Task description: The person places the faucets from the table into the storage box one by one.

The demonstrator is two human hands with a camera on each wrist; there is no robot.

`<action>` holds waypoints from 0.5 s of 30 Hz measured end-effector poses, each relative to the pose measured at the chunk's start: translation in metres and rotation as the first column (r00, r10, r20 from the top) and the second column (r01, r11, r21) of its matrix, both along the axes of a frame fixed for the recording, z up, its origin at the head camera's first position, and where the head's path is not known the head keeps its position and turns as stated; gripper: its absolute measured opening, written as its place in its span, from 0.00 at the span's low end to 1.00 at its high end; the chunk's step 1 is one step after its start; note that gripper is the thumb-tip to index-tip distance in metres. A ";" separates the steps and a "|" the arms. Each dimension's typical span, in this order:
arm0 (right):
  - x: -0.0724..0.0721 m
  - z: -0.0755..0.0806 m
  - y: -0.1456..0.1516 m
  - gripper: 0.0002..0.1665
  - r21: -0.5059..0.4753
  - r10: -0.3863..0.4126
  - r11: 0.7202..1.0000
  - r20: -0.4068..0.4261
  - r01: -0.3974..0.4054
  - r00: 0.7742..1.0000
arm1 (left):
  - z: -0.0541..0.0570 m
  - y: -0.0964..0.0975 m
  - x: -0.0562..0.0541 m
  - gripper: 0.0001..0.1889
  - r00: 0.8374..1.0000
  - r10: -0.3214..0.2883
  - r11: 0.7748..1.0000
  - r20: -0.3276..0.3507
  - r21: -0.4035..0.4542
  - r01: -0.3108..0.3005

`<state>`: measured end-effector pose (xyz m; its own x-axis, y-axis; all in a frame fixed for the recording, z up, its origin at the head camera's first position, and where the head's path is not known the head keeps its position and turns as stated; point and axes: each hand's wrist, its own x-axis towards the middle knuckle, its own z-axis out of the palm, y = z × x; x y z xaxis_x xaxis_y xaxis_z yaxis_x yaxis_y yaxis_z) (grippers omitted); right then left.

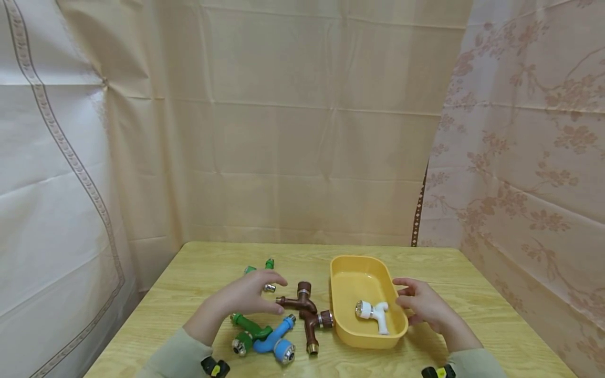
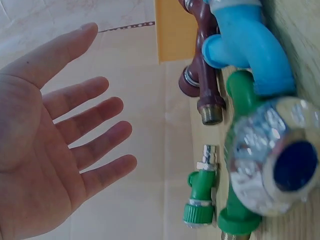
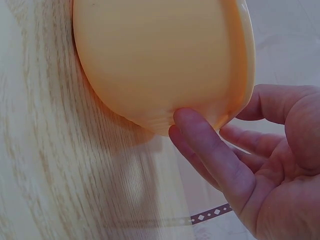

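My left hand [image 1: 250,294] is held over the taps with fingers spread and nothing in its grasp; its palm [image 2: 35,170] shows in the left wrist view. Below it lie a green tap [image 1: 255,329] and a blue tap [image 1: 274,338]. Two brown taps [image 1: 310,318] sit to its right, touching each other, and a smaller green tap [image 1: 269,264] is partly hidden behind it. My right hand [image 1: 425,306] is at the right side of a yellow tray [image 1: 347,338], fingertips [image 3: 189,120] right at its outer wall. Inside the tray rests a white tap [image 1: 378,313].
Everything stands on a wood-grain table [image 1: 208,262]. A beige curtain [image 1: 302,131] hangs behind its far edge, with a white cloth [image 1: 42,210] on the left and a flowered cloth [image 1: 534,173] on the right.
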<state>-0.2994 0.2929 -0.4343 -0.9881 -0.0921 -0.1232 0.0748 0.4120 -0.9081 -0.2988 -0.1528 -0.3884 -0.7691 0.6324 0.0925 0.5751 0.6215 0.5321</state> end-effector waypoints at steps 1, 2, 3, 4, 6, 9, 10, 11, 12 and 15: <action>0.000 0.000 0.000 0.34 0.000 -0.003 1.000 0.000 0.003 1.000 | -0.001 -0.002 0.000 0.30 1.000 -0.002 1.000 0.002 0.000 0.002; 0.000 0.000 0.000 0.34 -0.001 -0.006 1.000 0.000 0.006 1.000 | -0.002 -0.004 -0.001 0.31 1.000 -0.005 1.000 0.006 0.002 0.005; 0.001 0.000 0.000 0.34 -0.002 -0.007 1.000 0.001 0.007 1.000 | -0.002 -0.006 -0.001 0.32 1.000 -0.004 1.000 0.014 0.004 0.004; 0.001 0.000 0.000 0.34 0.000 0.000 1.000 -0.002 0.000 1.000 | -0.003 -0.008 -0.001 0.32 1.000 -0.001 1.000 0.022 0.008 0.001; 0.001 0.000 0.000 0.34 -0.003 -0.004 1.000 -0.001 0.004 1.000 | -0.004 -0.011 -0.001 0.34 0.999 0.002 1.000 0.037 0.011 -0.002; 0.000 0.000 0.000 0.34 -0.002 -0.001 1.000 -0.004 0.001 1.000 | -0.005 -0.016 -0.001 0.35 0.998 -0.004 1.000 0.057 0.012 0.004; 0.000 0.000 0.000 0.34 0.000 0.003 1.000 -0.005 -0.003 1.000 | -0.006 -0.017 -0.001 0.35 0.998 -0.006 1.000 0.064 0.012 0.005; 0.000 0.000 0.000 0.34 -0.002 -0.005 1.000 -0.004 0.005 1.000 | -0.006 -0.018 0.000 0.35 0.997 -0.008 1.000 0.070 0.012 0.007; 0.000 0.000 0.000 0.34 -0.002 -0.003 1.000 -0.004 0.003 1.000 | -0.007 -0.020 0.000 0.34 0.997 -0.010 1.000 0.077 0.016 0.009; 0.000 0.000 0.000 0.34 -0.004 -0.007 1.000 -0.002 0.007 1.000 | -0.009 -0.025 0.000 0.33 0.995 -0.013 0.999 0.096 0.030 0.010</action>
